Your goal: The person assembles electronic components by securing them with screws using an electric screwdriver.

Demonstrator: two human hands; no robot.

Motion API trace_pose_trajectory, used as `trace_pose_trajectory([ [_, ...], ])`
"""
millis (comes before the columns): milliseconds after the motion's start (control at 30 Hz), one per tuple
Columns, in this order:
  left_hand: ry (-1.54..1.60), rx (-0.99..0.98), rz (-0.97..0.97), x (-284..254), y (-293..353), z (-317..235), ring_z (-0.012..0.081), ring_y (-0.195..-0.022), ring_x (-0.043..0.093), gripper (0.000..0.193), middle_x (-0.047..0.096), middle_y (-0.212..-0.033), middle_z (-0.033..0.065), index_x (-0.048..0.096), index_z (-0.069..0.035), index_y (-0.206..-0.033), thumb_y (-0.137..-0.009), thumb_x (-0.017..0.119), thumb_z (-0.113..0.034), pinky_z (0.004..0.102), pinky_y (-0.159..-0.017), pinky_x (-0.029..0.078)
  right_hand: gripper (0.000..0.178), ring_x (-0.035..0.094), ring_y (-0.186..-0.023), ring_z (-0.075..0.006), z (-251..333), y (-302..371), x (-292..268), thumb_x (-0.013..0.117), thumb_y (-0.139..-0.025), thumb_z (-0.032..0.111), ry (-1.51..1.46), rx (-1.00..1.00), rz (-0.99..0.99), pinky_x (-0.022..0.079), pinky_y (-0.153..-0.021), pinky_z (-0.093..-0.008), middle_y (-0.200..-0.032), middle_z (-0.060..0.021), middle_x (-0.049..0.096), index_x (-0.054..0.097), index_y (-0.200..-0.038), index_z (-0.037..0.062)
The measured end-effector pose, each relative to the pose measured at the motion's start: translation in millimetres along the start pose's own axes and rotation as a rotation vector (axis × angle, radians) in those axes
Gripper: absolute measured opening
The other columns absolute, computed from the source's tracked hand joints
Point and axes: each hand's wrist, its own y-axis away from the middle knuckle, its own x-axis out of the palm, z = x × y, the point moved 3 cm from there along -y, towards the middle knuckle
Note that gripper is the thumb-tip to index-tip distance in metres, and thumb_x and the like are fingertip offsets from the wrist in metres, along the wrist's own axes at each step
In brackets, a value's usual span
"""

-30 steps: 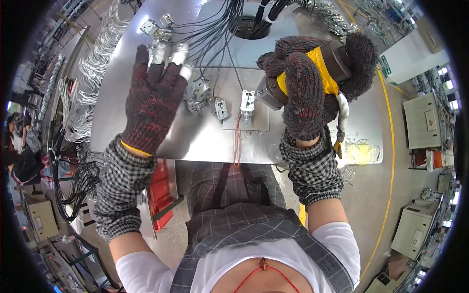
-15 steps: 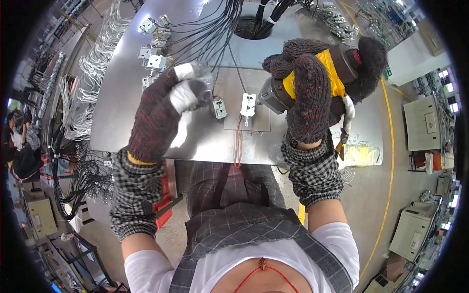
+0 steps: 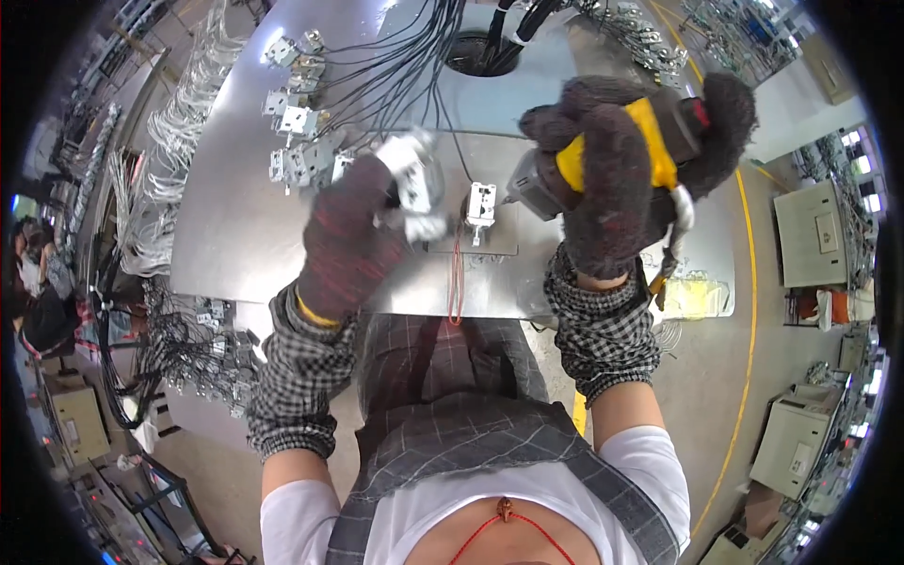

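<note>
My right hand [image 3: 612,188], in a dark knitted glove, is wrapped round a yellow-and-black cordless power tool [image 3: 642,141]. The tool's front end points left at a white socket block [image 3: 481,202] on the metal plate. A black cable runs to this block from above, and thin red wires [image 3: 456,282] hang from it over the table's near edge. Left of it, my left hand [image 3: 363,226], gloved with white-covered fingertips, is closed round another white-and-grey socket block [image 3: 414,184]. Motion smears its fingertips, and they hide part of that block.
Several socket blocks [image 3: 298,121] with black cables stand along the table's [image 3: 226,226] left side. The cables come together near a round hole [image 3: 482,55] at the back. Bundles of white cable [image 3: 184,141] hang at the left. A yellow patch [image 3: 692,294] lies at the right corner.
My left hand has moved right and slightly down, and its fingers now close round the left socket block. The power tool has shifted slightly right.
</note>
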Motion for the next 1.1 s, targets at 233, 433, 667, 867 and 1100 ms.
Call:
trace_pose_trajectory([
  [233, 0.140, 0.194, 0.120, 36.8, -16.6, 12.8, 0.0189, -0.073, 0.072, 0.053, 0.072, -0.091, 0.0098, 0.056, -0.010, -0.133, -0.083, 0.075, -0.017, 0.0310, -0.060, 0.058, 0.053, 0.069, -0.078, -0.0287, 26.1, -13.4, 11.2, 0.055, -0.099, 0.021, 0.273, -0.127, -0.245, 0.061, -0.069, -0.0409, -0.103, -0.0228, 0.065, 0.026, -0.141, 0.0081],
  [433, -0.262, 0.240, 0.225, 29.2, -16.3, 26.7, 0.0231, -0.065, 0.068, 0.053, 0.070, -0.084, 0.0108, 0.059, -0.006, -0.129, -0.089, 0.068, -0.040, 0.0335, -0.057, 0.055, 0.056, 0.070, -0.083, -0.0292, 23.2, -13.8, 16.9, 0.060, -0.097, 0.024, 0.252, -0.230, -0.075, 0.061, -0.067, -0.0366, -0.105, -0.0218, 0.065, 0.032, -0.143, 0.0072],
  [667, -0.117, 0.103, 0.206, 19.4, -8.2, 50.2, 0.0286, -0.074, 0.066, 0.053, 0.066, -0.083, 0.0105, 0.064, -0.009, -0.122, -0.076, 0.079, -0.031, 0.0383, -0.067, 0.053, 0.063, 0.069, -0.075, -0.0308, 31.4, -18.6, 23.5, 0.060, -0.096, 0.024, 0.463, -0.161, -0.105, 0.062, -0.062, -0.0508, -0.100, -0.0260, 0.065, 0.021, -0.146, 0.0211],
  [867, -0.289, 0.137, 0.291, 20.1, -16.9, 11.3, 0.0266, -0.080, 0.061, 0.060, 0.063, -0.081, 0.0074, 0.063, -0.016, -0.126, -0.073, 0.079, -0.039, 0.0390, -0.068, 0.048, 0.056, 0.066, -0.091, -0.0322, 14.9, 0.1, 19.6, 0.052, -0.102, 0.020, 0.330, -0.029, -0.082, 0.057, -0.072, -0.0490, -0.117, -0.0262, 0.060, 0.023, -0.149, 0.0290],
  [1100, -0.298, 0.154, 0.351, 27.9, -19.4, 8.7, 0.0320, -0.083, 0.064, 0.060, 0.066, -0.086, 0.0131, 0.062, -0.009, -0.124, -0.074, 0.078, -0.039, 0.0430, -0.073, 0.049, 0.058, 0.067, -0.092, -0.0360, 15.6, 5.3, 25.3, 0.055, -0.100, 0.021, 0.490, -0.058, -0.042, 0.060, -0.073, -0.0506, -0.120, -0.0266, 0.057, 0.023, -0.149, 0.0210],
])
